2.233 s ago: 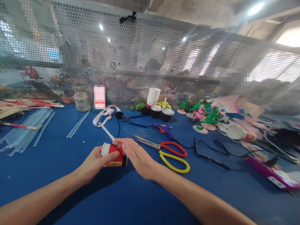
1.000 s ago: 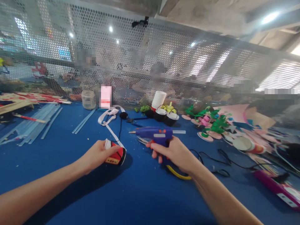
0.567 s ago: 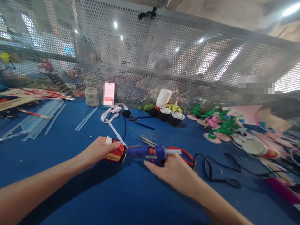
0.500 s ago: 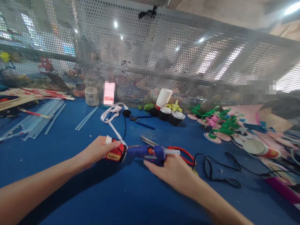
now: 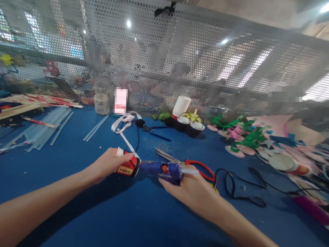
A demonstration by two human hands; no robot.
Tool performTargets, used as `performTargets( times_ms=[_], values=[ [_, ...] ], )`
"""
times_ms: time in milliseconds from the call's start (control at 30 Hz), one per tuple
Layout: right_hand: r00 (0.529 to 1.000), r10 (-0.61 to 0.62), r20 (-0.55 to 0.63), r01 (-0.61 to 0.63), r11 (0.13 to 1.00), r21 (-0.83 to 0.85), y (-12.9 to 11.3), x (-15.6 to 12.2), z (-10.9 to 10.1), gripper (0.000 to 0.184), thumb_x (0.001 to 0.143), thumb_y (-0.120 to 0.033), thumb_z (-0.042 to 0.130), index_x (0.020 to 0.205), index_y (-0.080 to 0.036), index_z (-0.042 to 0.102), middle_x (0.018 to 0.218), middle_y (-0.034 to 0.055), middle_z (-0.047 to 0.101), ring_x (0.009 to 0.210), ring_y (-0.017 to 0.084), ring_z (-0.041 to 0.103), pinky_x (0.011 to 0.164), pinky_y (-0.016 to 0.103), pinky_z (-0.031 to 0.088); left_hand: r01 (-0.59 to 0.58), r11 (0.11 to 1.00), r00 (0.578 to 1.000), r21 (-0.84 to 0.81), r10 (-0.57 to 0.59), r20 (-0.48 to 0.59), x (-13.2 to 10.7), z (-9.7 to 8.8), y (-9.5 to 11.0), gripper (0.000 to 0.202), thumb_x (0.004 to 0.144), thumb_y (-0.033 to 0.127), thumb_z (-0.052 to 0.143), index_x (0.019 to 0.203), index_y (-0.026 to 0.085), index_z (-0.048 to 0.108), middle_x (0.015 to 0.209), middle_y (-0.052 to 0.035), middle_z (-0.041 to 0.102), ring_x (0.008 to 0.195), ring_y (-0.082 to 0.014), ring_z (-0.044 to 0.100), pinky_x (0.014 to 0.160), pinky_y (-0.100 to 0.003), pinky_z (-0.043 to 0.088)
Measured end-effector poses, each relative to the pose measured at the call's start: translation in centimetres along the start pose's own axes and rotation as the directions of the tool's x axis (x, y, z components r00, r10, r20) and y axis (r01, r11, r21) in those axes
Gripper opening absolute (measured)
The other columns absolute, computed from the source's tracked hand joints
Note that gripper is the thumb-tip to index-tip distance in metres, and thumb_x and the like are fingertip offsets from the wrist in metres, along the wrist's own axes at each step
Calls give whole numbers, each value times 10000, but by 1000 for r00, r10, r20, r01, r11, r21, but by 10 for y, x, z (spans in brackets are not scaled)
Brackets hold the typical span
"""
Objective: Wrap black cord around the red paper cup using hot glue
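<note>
glue gun (image 5: pixel 155 167) had come up off the blue table (image 5: pixel 108 219) into the right hand (image 5: pixel 195 188), which was wrapped round its handle. its tip had reached the dark end of the red cup (image 5: pixel 127 167), touching or just beside it, so work seemed centred there. the left hand (image 5: pixel 109 164) gripped that cup, tipped on its side. scissors (image 5: pixel 185 162) lay beyond the glue gun, pliers (image 5: pixel 158 127) and a white ribbon (image 5: pixel 127 142) farther back, and a mesh screen (image 5: pixel 144 51) stood behind the table, a bright lamp (image 5: pixel 128 23) showing through it.
</note>
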State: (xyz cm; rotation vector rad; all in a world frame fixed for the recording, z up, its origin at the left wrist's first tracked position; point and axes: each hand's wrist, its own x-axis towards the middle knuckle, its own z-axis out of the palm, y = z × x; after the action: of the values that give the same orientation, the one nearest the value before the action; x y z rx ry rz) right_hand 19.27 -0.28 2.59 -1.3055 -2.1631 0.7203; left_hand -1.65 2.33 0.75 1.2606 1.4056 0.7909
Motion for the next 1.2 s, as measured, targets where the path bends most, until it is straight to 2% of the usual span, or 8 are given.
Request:
performTargets(
  times_ms=[233,367,533,633,733,833,1067,1200],
  values=[
    [1000,-2,-2,2,999,-54,-2,0,-1,113,688,-151,450,579,-181,448,536,-31,467,489,93,368,474,208,331,-31,998,1000,49,31,-4,-1,1,0,304,633,433,552,592,132,546,519,28,513,498,-116,465,477,-213,298],
    [998,31,54,-29,999,-24,-2,-1,-2,96,678,-145,450,590,-183,454,508,-40,423,471,86,325,434,197,306,-37,995,999,87,38,-10,-3,1,2,302,640,434,549,583,137,532,522,29,507,505,-117,463,474,-208,288],
    [998,48,-29,-49,998,-30,3,2,0,153,680,-185,465,541,-182,400,454,-56,318,425,67,235,365,185,239,-78,987,997,143,78,2,-4,1,-1,343,653,471,523,626,133,573,551,5,548,509,-124,471,469,-210,301],
    [998,8,-69,-12,999,-53,5,4,1,165,681,-194,471,531,-177,404,462,-51,337,431,66,258,378,181,258,-129,968,992,217,126,29,-3,0,-3,380,667,492,494,653,128,603,547,4,551,498,-119,459,461,-208,300],
    [997,31,-64,-35,998,-60,4,4,0,168,686,-209,466,528,-173,421,455,-49,340,422,65,268,366,179,258,-136,959,991,250,132,34,-3,0,-4,394,674,496,475,656,124,606,542,7,543,491,-115,450,458,-209,302],
    [997,67,-40,-69,995,-66,2,2,-1,136,684,-208,456,555,-168,462,450,-50,351,405,63,263,359,181,260,-129,960,992,247,127,24,-2,0,-5,390,676,489,471,664,122,605,561,-2,555,502,-121,463,462,-211,313],
    [998,22,-61,-27,996,-81,2,3,0,126,675,-166,444,572,-160,516,446,-47,379,398,63,289,361,182,265,-131,966,991,221,125,39,-4,2,0,381,680,474,479,661,115,604,567,-2,540,525,-118,453,476,-210,314],
    [999,0,-53,-4,997,-71,-1,0,-1,124,682,-167,453,615,-158,557,476,-33,464,445,83,384,410,184,323,-116,968,993,224,114,24,-5,2,1,360,672,471,494,608,123,562,533,29,477,502,-97,404,455,-196,280]
  ],
)
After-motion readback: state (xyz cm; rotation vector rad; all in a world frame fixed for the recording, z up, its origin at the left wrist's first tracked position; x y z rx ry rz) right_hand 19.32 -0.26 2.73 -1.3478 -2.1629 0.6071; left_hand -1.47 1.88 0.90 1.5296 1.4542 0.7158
